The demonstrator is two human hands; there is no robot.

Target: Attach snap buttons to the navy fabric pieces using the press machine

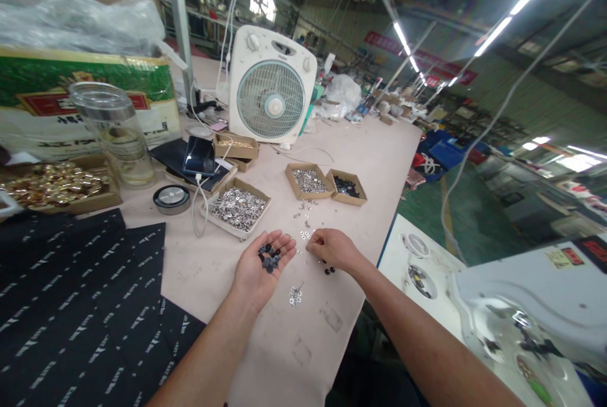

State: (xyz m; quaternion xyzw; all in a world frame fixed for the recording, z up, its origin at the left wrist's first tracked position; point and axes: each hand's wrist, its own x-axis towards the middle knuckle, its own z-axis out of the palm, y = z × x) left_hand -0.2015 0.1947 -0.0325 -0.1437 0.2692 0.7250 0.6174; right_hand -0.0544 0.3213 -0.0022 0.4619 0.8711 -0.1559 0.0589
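Observation:
My left hand [258,267] lies palm up on the table and cups several small black parts [269,258]. My right hand [332,248] rests fingers-down on the table just to the right, pinching at small pieces; what it holds is too small to tell. Loose silver washers [305,230] lie scattered between and beyond the hands. A small heap of silver washers [295,296] sits below them. A few black beads [328,269] lie under my right wrist.
Cardboard trays hold silver washers [238,208], more silver parts [308,181] and black parts [347,188]. A white fan [271,86], a clear jar [115,132], a tray of gold pieces [54,187] and black printed fabric [71,306] surround them. A white machine [497,306] stands right.

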